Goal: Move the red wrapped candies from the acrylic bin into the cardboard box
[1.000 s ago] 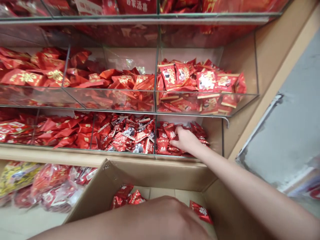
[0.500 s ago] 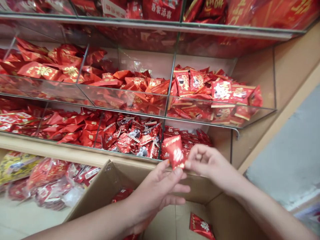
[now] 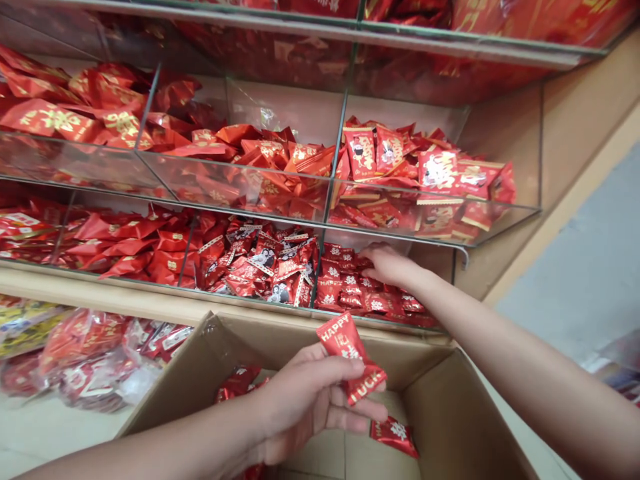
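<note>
A red wrapped candy packet (image 3: 345, 347) printed "HAPPY" and "LUCK" is pinched between the thumb and fingers of my left hand (image 3: 320, 387), above an open cardboard box. My right hand (image 3: 387, 263) reaches into the lower right shelf compartment, over rows of similar red packets (image 3: 350, 290). Its fingertips are at the packets, partly hidden, with thumb and fingers apart. Inside the cardboard box (image 3: 435, 393), one red packet (image 3: 395, 437) lies on the bottom at the right. More red packets (image 3: 240, 383) are at the box's left side, partly behind my left forearm.
Clear dividers split the shelves into compartments of red packets, with darker picture-printed ones (image 3: 265, 260) left of my right hand. A clear front panel (image 3: 380, 213) edges the shelf above it. Bagged goods (image 3: 95, 353) lie below left. A wooden side panel (image 3: 575, 133) stands at right.
My right hand has let go of the packet both hands were touching and moved up into the lower right compartment. The packet stays in my left hand, now lower. The view has shifted slightly.
</note>
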### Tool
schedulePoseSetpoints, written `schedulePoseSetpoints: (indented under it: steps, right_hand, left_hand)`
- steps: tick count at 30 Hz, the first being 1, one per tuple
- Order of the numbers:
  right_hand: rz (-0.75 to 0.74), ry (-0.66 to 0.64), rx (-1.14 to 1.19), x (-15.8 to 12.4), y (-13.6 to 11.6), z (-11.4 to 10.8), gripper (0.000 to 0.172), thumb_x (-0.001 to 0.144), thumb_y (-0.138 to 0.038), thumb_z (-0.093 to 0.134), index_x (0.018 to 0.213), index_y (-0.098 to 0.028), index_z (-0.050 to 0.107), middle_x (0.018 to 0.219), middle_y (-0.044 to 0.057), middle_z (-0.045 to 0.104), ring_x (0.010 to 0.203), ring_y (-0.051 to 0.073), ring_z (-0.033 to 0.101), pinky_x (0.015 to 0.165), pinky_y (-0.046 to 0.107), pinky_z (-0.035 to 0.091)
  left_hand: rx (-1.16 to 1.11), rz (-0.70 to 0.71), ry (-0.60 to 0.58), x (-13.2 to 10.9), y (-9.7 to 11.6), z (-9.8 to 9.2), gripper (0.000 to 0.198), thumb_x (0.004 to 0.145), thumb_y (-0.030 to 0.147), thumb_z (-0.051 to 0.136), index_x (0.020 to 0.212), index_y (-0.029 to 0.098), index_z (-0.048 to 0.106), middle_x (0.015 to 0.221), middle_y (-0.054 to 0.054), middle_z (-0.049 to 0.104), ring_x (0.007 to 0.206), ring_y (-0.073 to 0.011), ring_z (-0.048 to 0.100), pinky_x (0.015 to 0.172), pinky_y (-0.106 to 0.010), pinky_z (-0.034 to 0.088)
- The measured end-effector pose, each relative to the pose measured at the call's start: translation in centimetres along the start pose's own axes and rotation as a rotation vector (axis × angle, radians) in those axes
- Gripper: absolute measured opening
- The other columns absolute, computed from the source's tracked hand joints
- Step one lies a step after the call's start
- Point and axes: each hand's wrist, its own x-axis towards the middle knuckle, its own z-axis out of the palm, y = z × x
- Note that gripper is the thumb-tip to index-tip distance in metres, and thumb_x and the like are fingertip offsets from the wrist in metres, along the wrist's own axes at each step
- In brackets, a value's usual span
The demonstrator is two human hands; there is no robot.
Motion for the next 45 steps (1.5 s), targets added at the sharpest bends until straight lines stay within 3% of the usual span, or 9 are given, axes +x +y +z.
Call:
schedulePoseSetpoints:
  steps: [6, 11, 16, 25, 30, 34, 38, 42, 45]
  right_hand:
    - [0.123, -0.019, 0.044, 0.6, 0.6, 0.1, 0.024, 0.068, -0.032, 0.056, 0.089, -0.021, 0.059, 0.089, 0.003, 0.063, 0.078, 0.017, 0.056, 0.063, 0.023, 0.039]
    - [0.122, -0.023, 0.041, -1.3, 0.4, -1.0, 0.022, 0.072, -0.034, 0.052, 0.087, -0.021, 0.061, 0.086, 0.003, 0.064, 0.074, 0.015, 0.057, 0.063, 0.022, 0.039]
    - [0.021, -0.134, -0.245, -3.6, -0.7, -0.9, 0.021, 0.067, -0.033, 0.056, 0.081, -0.018, 0.063, 0.082, 0.008, 0.062, 0.073, 0.019, 0.057, 0.06, 0.026, 0.04]
    - [-0.033, 0.026, -0.341, -4.2, -0.9, -1.3, 0.024, 0.079, -0.029, 0.041, 0.077, -0.015, 0.061, 0.084, 0.009, 0.057, 0.083, 0.019, 0.052, 0.058, 0.024, 0.037]
    - [0.061, 0.234, -0.288, -7.5, -1.6, -3.2, 0.028, 0.082, -0.03, 0.037, 0.075, -0.017, 0.06, 0.079, 0.009, 0.055, 0.079, 0.019, 0.05, 0.063, 0.028, 0.037]
    - [-0.19, 0.428, -0.123, -12.4, -5.5, -3.2, 0.024, 0.081, -0.027, 0.04, 0.067, -0.021, 0.058, 0.072, 0.009, 0.054, 0.073, 0.02, 0.047, 0.062, 0.032, 0.037]
    - [-0.537, 0.332, 0.125, -15.2, -9.6, -2.5, 0.028, 0.082, -0.019, 0.037, 0.061, -0.022, 0.055, 0.06, 0.005, 0.053, 0.058, 0.015, 0.043, 0.054, 0.031, 0.035]
    - [-0.536, 0.177, 0.289, -13.4, -8.9, -2.5, 0.022, 0.083, -0.024, 0.04, 0.074, -0.021, 0.059, 0.069, 0.004, 0.057, 0.066, 0.014, 0.049, 0.062, 0.028, 0.039]
    - [-0.274, 0.25, 0.244, -9.5, -5.1, -2.5, 0.02, 0.082, -0.025, 0.042, 0.086, -0.018, 0.06, 0.079, 0.006, 0.06, 0.075, 0.014, 0.053, 0.07, 0.026, 0.041]
  left_hand:
    - [-0.045, -0.103, -0.169, -0.3, 0.0, -0.2, 0.031, 0.078, 0.034, 0.048, 0.105, 0.018, 0.048, 0.078, -0.008, 0.064, 0.066, -0.0174, 0.064, 0.05, -0.018, 0.044]
    - [-0.085, -0.115, -0.154, 0.0, 0.0, -0.1, 0.027, 0.078, 0.034, 0.047, 0.096, 0.015, 0.054, 0.092, -0.009, 0.062, 0.071, -0.0176, 0.064, 0.054, -0.019, 0.045]
    - [-0.036, -0.117, -0.152, 0.2, -0.1, -0.1, 0.025, 0.075, 0.032, 0.052, 0.092, 0.014, 0.055, 0.084, -0.008, 0.063, 0.066, -0.0168, 0.064, 0.054, -0.021, 0.045]
    - [-0.05, -0.14, -0.055, -0.1, -0.3, -0.2, 0.02, 0.071, 0.026, 0.056, 0.085, 0.013, 0.054, 0.081, -0.008, 0.065, 0.072, -0.0211, 0.064, 0.063, -0.028, 0.047]
    - [-0.084, -0.106, 0.081, 0.1, -0.2, 0.1, 0.014, 0.074, 0.024, 0.054, 0.08, 0.011, 0.053, 0.07, -0.005, 0.063, 0.072, -0.0191, 0.064, 0.072, -0.031, 0.047]
    - [-0.16, -0.11, 0.074, 0.1, -0.4, 0.7, 0.029, 0.072, 0.042, 0.055, 0.085, 0.016, 0.052, 0.081, -0.006, 0.064, 0.068, -0.0157, 0.063, 0.066, -0.03, 0.048]
    - [-0.139, -0.062, 0.079, 0.0, -1.2, 0.8, 0.031, 0.072, 0.042, 0.056, 0.087, 0.015, 0.055, 0.075, -0.004, 0.063, 0.06, -0.0107, 0.059, 0.06, -0.025, 0.046]
    - [-0.097, -0.066, 0.192, 0.3, -1.7, 0.4, 0.027, 0.072, 0.037, 0.057, 0.083, 0.012, 0.056, 0.071, -0.004, 0.061, 0.057, -0.0105, 0.057, 0.057, -0.024, 0.044]
    - [-0.083, -0.05, 0.177, 0.5, -1.9, 0.1, 0.026, 0.071, 0.034, 0.058, 0.087, 0.013, 0.054, 0.076, -0.004, 0.062, 0.057, -0.0115, 0.058, 0.057, -0.024, 0.043]
